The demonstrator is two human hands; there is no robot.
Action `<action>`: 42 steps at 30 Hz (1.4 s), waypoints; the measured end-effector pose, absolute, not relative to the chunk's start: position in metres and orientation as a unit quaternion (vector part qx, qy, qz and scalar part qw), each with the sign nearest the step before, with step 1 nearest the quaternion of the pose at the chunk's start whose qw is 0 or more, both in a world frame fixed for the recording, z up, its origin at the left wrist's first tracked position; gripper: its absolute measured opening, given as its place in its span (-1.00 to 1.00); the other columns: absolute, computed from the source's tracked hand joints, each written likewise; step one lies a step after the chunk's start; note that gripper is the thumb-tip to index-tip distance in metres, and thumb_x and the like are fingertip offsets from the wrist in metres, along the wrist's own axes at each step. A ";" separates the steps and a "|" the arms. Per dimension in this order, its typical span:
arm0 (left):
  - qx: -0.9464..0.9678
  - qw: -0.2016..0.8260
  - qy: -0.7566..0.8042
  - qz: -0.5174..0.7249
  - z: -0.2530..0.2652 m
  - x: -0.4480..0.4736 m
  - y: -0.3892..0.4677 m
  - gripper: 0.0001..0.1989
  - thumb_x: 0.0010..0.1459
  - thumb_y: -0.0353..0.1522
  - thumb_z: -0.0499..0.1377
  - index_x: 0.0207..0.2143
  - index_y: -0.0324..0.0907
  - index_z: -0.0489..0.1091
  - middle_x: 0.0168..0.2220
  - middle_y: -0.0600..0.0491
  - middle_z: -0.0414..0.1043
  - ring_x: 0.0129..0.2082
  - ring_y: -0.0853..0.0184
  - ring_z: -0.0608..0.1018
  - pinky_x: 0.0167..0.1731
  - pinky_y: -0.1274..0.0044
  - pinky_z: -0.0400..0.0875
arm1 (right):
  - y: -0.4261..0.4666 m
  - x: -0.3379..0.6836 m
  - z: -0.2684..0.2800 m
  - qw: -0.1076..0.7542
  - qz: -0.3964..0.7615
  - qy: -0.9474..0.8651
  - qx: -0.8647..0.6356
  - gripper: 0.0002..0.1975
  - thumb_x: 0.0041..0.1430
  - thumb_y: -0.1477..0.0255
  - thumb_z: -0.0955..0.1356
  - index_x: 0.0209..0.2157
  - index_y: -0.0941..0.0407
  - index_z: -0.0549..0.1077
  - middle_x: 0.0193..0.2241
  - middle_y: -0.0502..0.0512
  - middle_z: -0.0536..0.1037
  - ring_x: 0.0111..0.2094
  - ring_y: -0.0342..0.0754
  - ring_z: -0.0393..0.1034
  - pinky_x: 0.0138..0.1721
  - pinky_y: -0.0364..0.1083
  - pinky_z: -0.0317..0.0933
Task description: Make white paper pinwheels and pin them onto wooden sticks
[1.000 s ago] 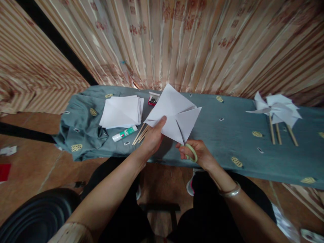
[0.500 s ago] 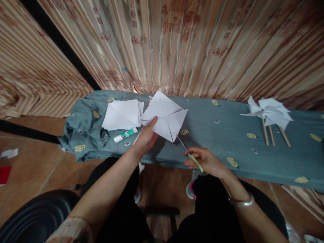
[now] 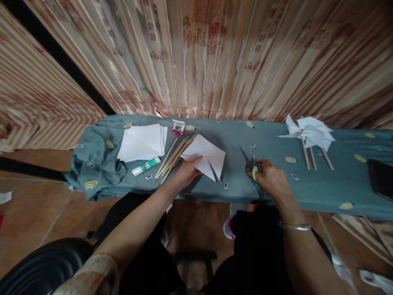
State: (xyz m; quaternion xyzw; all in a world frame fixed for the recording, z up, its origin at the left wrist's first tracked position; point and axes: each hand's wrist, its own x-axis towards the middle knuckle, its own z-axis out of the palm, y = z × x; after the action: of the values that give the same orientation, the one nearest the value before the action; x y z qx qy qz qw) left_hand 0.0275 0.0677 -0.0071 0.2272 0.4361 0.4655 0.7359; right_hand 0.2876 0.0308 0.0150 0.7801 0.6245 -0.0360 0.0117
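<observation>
Between the thumb and fingers of my left hand point(image 3: 188, 171) is a white square of paper point(image 3: 206, 153) with slits cut in from its corners; one slit gapes at the near side. My right hand point(image 3: 273, 177) grips scissors point(image 3: 255, 169) by their pale green handles, low over the cloth to the right of the paper, blades pointing away from me. Partly under the paper lie several thin wooden sticks point(image 3: 173, 157). Left of them are a stack of white paper squares point(image 3: 141, 143) and a green and white glue stick point(image 3: 146, 166).
A small open red box point(image 3: 178, 127) of metal bits stands near the back edge. White paper pinwheels point(image 3: 313, 132) on sticks lie to the right, and a black phone-like object point(image 3: 380, 178) is at the far right. The grey-green cloth point(image 3: 233, 186) covers the narrow table; a curtain point(image 3: 202, 61) hangs behind it.
My right hand has carried the scissors away from the paper, rightward and down toward the cloth. The paper has dropped slightly nearer to me, uncovering the sticks and the red box.
</observation>
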 end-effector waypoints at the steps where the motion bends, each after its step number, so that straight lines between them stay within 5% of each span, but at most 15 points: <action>1: 0.238 0.736 0.436 0.459 -0.007 0.029 0.067 -0.72 0.05 -0.42 0.27 -0.14 -0.22 0.42 -0.14 -0.10 0.57 -0.17 0.19 0.60 -0.12 0.32 0.50 | 0.032 0.287 0.016 0.011 -0.038 0.627 0.778 -0.54 0.18 0.26 0.35 0.03 0.24 0.39 -0.32 0.32 0.64 -0.23 0.23 0.58 -0.28 -0.03 0.31; 9: 0.378 0.671 0.444 0.458 -0.004 0.016 0.057 -0.61 -0.07 -0.30 0.36 -0.16 -0.22 0.47 -0.08 -0.13 0.54 -0.02 0.08 0.54 0.06 0.26 0.37 | 0.037 0.276 0.020 0.044 -0.015 0.651 0.757 -0.70 0.23 0.34 0.27 -0.11 0.24 0.44 -0.37 0.40 0.62 -0.26 0.25 0.57 -0.29 0.01 0.31; 12: 0.477 0.557 0.502 0.459 -0.003 -0.002 0.055 -0.54 0.00 -0.28 0.31 -0.02 -0.18 0.44 -0.02 -0.11 0.52 0.06 0.08 0.48 0.17 0.22 0.23 | 0.038 0.273 0.018 0.054 -0.004 0.661 0.749 -0.70 0.22 0.34 0.26 -0.14 0.26 0.45 -0.40 0.45 0.60 -0.29 0.30 0.56 -0.31 0.05 0.31; 17: 0.669 0.338 0.509 0.424 0.000 -0.023 0.049 -0.37 0.03 -0.38 0.26 0.20 -0.16 0.27 0.28 -0.16 0.21 0.29 0.08 0.21 0.29 0.20 -0.01 | 0.040 0.272 0.013 0.068 0.005 0.667 0.742 -0.66 0.21 0.29 0.26 -0.17 0.26 0.48 -0.40 0.47 0.58 -0.31 0.32 0.54 -0.30 0.10 0.31; 24: 0.746 0.309 0.479 0.346 0.004 -0.030 0.050 -0.74 0.13 -0.39 0.18 -0.12 -0.13 0.53 -0.02 -0.14 0.51 0.05 0.09 0.47 0.14 0.23 0.27 | 0.044 0.269 0.017 0.059 -0.010 0.660 0.749 -0.65 0.18 0.28 0.29 -0.20 0.27 0.50 -0.40 0.47 0.58 -0.29 0.31 0.54 -0.26 0.12 0.33; 29: 0.733 0.244 0.551 0.317 0.008 -0.076 0.056 -0.80 0.15 -0.37 0.13 -0.28 -0.11 0.57 -0.21 -0.07 0.56 -0.13 0.16 0.53 -0.04 0.34 0.39 | 0.047 0.276 0.018 0.052 -0.002 0.629 0.776 -0.59 0.22 0.20 0.25 -0.14 0.22 0.51 -0.39 0.44 0.59 -0.32 0.32 0.54 -0.31 0.11 0.30; 37: 0.734 0.116 0.631 0.224 -0.002 -0.149 0.041 -0.68 0.11 -0.35 0.12 -0.10 -0.19 0.52 -0.06 -0.13 0.50 -0.02 0.06 0.45 0.05 0.25 0.32 | 0.053 0.290 0.002 0.037 -0.026 0.624 0.780 -0.55 0.15 0.17 0.31 -0.09 0.22 0.47 -0.34 0.38 0.61 -0.26 0.31 0.54 -0.29 0.08 0.32; 42: 0.713 0.128 0.662 0.191 -0.008 -0.161 0.040 -0.64 0.08 -0.32 0.13 -0.07 -0.19 0.50 -0.06 -0.14 0.49 -0.02 0.04 0.46 0.05 0.26 0.33 | 0.052 0.288 0.005 0.051 -0.037 0.619 0.783 -0.52 0.13 0.14 0.33 -0.07 0.24 0.44 -0.34 0.39 0.60 -0.23 0.36 0.53 -0.25 0.11 0.32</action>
State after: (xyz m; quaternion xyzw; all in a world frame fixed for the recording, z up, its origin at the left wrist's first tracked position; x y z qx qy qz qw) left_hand -0.1605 0.0395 -0.0081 0.7134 0.6618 0.1914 0.1284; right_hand 0.2879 0.0522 0.0048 0.7831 0.6186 -0.0369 0.0510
